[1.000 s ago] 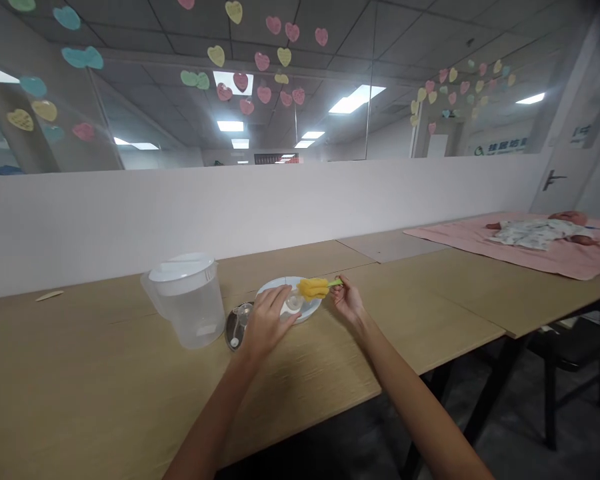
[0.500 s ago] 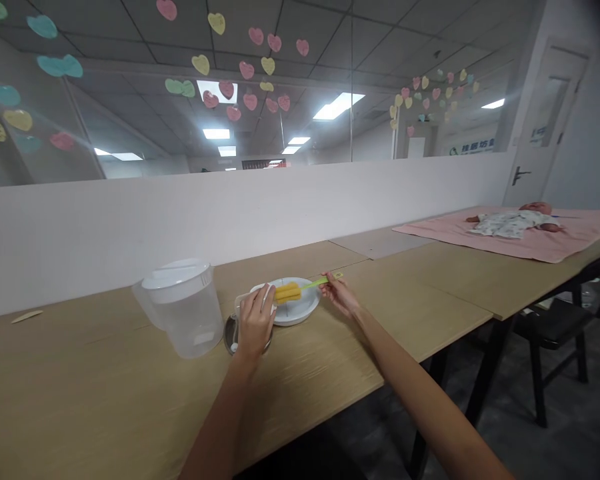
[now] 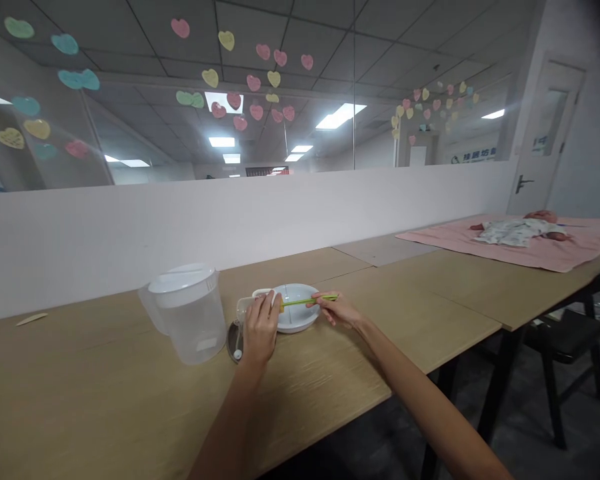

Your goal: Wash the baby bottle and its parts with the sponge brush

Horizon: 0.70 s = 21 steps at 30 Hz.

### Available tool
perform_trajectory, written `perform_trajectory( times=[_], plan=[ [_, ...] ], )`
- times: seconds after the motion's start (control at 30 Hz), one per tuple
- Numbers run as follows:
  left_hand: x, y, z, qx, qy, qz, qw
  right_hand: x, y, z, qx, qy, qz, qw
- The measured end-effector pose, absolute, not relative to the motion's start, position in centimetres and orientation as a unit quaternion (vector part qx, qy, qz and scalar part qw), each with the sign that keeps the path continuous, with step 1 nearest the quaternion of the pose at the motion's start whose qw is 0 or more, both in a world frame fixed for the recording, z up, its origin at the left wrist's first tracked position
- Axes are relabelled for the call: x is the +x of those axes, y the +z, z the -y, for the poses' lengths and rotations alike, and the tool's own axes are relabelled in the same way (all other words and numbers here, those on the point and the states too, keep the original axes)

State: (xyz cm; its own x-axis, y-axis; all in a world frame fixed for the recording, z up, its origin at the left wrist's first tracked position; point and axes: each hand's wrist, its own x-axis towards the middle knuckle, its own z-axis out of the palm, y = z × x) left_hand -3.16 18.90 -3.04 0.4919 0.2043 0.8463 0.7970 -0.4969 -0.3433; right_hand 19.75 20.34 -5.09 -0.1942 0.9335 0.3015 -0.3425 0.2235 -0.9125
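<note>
My left hand (image 3: pixel 261 327) is closed around a clear bottle (image 3: pixel 245 307) with a pale rim, tipped on its side above the white bowl. In my right hand (image 3: pixel 336 308) is the thin green handle of a bottle brush (image 3: pixel 299 302), pinched between the fingers. The brush's yellow sponge head is mostly inside the bottle's mouth, with only a bit of yellow showing by my left fingers. Below both hands sits the white bowl (image 3: pixel 300 324). A round metal dish (image 3: pixel 233 345) lies partly hidden behind my left hand, with a thin tube ending in a white bead (image 3: pixel 237 355) over it.
A translucent lidded pitcher (image 3: pixel 195 327) stands left of my left hand. Farther left lies a flat tan strip (image 3: pixel 32 319). On the right, a baby-like figure (image 3: pixel 517 230) lies on a pink cloth (image 3: pixel 450 237). The table's (image 3: pixel 330 373) near edge runs in front of me; a dark chair (image 3: pixel 570 337) stands at right.
The yellow sponge head, in plain view before, has gone into the bottle as my right hand moved slightly left with the handle. The camera view has tilted up slightly.
</note>
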Motion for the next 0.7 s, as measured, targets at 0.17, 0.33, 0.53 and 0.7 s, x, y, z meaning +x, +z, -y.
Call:
perform_trajectory(
  times=[0.17, 0.33, 0.53, 0.7],
  plan=[
    [-2.7, -2.8, -18.5, -0.777, -0.374, 0.299, 0.409, 19.6, -4.9, -20.4, -0.274, 0.554, 0.528, 0.582],
    [-3.0, -2.4, -18.7, -0.756, -0.391, 0.323, 0.413, 20.6, -4.4, -21.1, -0.259, 0.512, 0.455, 0.681],
    [-5.0, -2.5, -19.9, -0.761, -0.392, 0.344, 0.386, 21.6, -5.2, -22.5, -0.268, 0.458, 0.366, 0.765],
    [-6.0, -2.2, -19.9, -0.731, -0.461, 0.356, 0.356, 23.5, -6.4, -23.9, -0.310, 0.371, 0.291, 0.826]
  ],
)
